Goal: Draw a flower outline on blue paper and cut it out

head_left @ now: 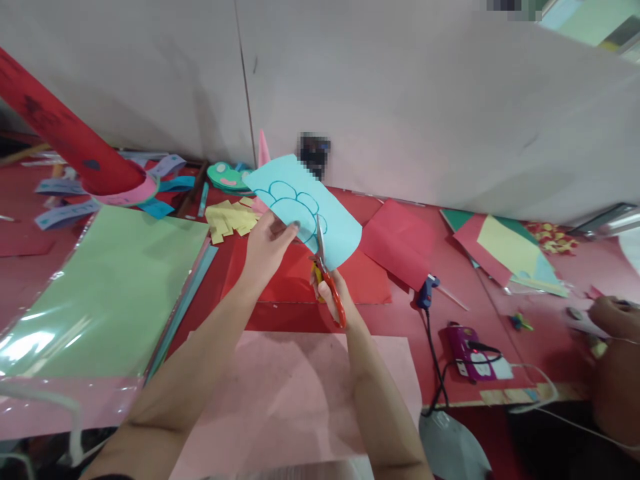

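Note:
A sheet of light blue paper [339, 212] with a scalloped, flower-like outline drawn in darker blue is pinched at its lower left edge by my left hand [270, 243]. My right hand [343, 293] grips orange-handled scissors [336, 303], with yellow on the inner side of the handle. Their blades point up and lie against the paper at the right end of the drawn outline. Whether the blades are parted is hard to make out. Beneath both hands lies red paper [367, 283] on the red table.
Green paper in a plastic sleeve [115, 287] lies left, below a red tube [65, 120]. Yellow paper strips [227, 220] sit behind my left hand. To the right are a blue glue gun [427, 291], a purple power strip [465, 350] with cables and another person's hand [615, 317].

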`<state>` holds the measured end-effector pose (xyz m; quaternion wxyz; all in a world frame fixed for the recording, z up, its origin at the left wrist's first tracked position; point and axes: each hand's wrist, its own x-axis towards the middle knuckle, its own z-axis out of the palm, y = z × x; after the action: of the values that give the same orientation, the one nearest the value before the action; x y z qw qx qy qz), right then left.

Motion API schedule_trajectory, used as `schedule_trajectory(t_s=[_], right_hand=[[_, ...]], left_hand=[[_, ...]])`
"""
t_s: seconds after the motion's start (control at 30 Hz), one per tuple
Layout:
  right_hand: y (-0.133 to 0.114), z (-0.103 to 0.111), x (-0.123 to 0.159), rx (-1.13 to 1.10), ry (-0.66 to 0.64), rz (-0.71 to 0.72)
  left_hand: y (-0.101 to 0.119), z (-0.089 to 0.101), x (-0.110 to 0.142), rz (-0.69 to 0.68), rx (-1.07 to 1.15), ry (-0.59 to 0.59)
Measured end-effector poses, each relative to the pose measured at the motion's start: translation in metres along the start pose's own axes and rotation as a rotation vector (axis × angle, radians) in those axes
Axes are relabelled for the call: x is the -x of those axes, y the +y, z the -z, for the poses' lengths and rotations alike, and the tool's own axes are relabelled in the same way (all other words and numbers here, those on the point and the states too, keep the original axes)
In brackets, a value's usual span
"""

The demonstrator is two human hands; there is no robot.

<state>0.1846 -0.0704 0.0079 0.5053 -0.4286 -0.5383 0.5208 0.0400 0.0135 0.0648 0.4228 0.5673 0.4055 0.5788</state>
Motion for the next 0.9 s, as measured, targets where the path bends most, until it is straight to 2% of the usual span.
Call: schedule_trajectory(t_s=[0.1, 0.23, 0.33, 0.43, 0.5, 0.6, 0.67, 0.83, 0.9], right_hand=[[-0.007, -0.001, 0.001, -0.010, -0.006, -0.047], [-0.016, -0.004, 0.002, -0.012, 0.005, -0.106], [-0.013, -0.007, 0.000, -0.012, 0.031, -0.103], [-0.003, -0.010, -0.004, -0.059, 0.115, -0.053], [0.003, -0.011, -0.006, -0.096, 0.237, -0.019], [0.005, -0.008, -0.009, -0.135, 0.410, 0.031], [0.004, -0.003, -0.011, -0.197, 0.514, 0.074], [0.002, 0.012, -0.018, -0.351, 0.810, 0.130], [0.003, 0.018, -0.020, -0.340, 0.894, 0.131]], left_hand=[[-0.001, 0.000, -0.001, 0.044, 0.083, 0.036], [0.000, 0.003, -0.004, 0.061, 0.212, 0.190], [0.002, 0.007, -0.005, 0.074, 0.320, 0.304], [0.005, 0.008, -0.007, 0.106, 0.402, 0.364], [0.006, 0.006, -0.006, 0.127, 0.436, 0.367], [0.006, 0.000, -0.003, 0.181, 0.467, 0.309], [0.005, -0.006, 0.001, 0.242, 0.460, 0.223], [-0.003, -0.022, 0.016, 0.400, 0.338, -0.148], [-0.007, -0.026, 0.021, 0.414, 0.272, -0.245]])
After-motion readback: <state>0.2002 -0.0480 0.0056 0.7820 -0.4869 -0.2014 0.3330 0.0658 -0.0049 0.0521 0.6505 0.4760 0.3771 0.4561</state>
